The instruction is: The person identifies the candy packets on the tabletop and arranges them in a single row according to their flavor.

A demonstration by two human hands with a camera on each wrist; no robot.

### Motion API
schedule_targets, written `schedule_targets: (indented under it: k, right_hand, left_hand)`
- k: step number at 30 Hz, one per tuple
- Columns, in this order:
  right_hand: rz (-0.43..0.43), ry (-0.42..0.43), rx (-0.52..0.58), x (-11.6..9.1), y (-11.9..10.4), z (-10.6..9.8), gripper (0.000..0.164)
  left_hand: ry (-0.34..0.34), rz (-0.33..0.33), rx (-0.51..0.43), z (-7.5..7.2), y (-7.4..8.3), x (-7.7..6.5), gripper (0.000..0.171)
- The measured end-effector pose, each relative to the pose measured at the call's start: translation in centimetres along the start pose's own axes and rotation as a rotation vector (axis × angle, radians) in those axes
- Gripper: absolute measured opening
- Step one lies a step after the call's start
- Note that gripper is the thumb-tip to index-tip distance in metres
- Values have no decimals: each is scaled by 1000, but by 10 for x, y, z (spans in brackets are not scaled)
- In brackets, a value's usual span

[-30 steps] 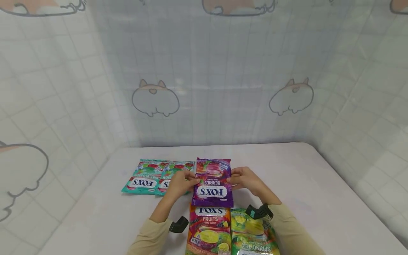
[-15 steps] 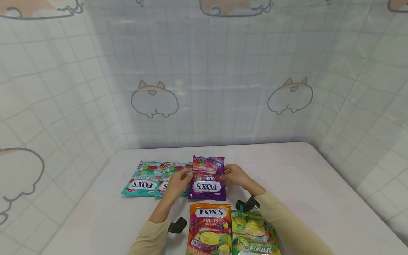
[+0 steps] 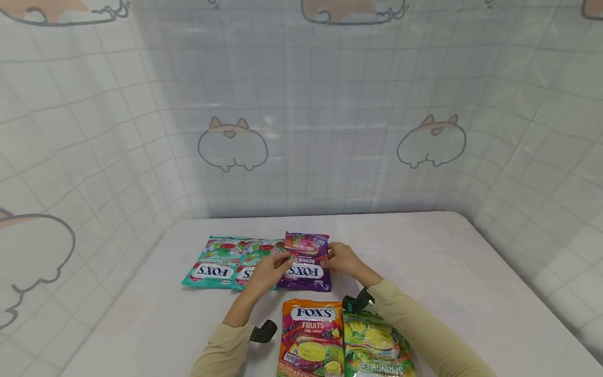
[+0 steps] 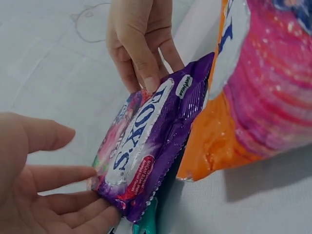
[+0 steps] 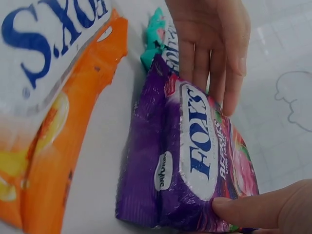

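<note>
A purple Fox's Berries candy bag (image 3: 306, 272) lies at the table's far side, its left edge against the second of two teal Mint Blossom candy bags (image 3: 215, 270). My right hand (image 3: 344, 259) pinches the purple bag's right edge. In the right wrist view its thumb (image 5: 243, 209) presses the printed front, with the fingers mostly hidden underneath. My left hand (image 3: 268, 269) is at the opposite edge. In the left wrist view its straight fingers (image 4: 63, 180) touch that side, and the thumb stands raised away from the bag.
Nearer the person lie an orange Fox's Fruits bag (image 3: 311, 335) and, to its right, a green Spring Tea bag (image 3: 374, 340), partly behind the right forearm. The white table (image 3: 447, 293) has a patterned curtain (image 3: 330, 183) around it.
The purple bag has come off the orange bag's top edge, moving left and farther back to the teal bags. Both hands went with it; the right hand moved left.
</note>
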State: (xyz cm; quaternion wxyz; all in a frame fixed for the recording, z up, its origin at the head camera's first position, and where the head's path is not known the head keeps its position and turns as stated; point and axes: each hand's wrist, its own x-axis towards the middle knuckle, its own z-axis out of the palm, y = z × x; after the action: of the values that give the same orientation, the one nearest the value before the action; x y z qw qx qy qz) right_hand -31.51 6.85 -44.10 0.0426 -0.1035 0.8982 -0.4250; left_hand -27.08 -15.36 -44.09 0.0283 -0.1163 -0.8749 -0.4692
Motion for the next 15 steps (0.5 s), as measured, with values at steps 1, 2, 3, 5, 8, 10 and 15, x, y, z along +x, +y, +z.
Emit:
schedule_targets:
  k: [1, 2, 3, 5, 8, 10, 15]
  right_hand:
    - [-1, 2, -3, 0, 0, 0, 45]
    - [0, 3, -8, 0, 0, 0, 48]
    - [-3, 4, -23, -1, 0, 0, 50]
    - [-11, 4, -60, -2, -1, 0, 52]
    - [-18, 2, -113, -3, -2, 0, 54]
    - [-23, 3, -133, -4, -2, 0, 55]
    - [-46, 17, -130, -5, 1, 0, 60]
  left_hand:
    - [-5, 5, 14, 0, 0, 0, 40]
    - [-10, 10, 32, 0, 0, -1, 41]
    - [-13, 18, 50, 0, -1, -1, 41]
    - [-21, 37, 83, 0, -1, -1, 41]
    - [-31, 60, 116, 0, -2, -2, 41]
    - [-34, 72, 131, 0, -2, -2, 41]
    - [-28, 83, 161, 4, -4, -1, 41]
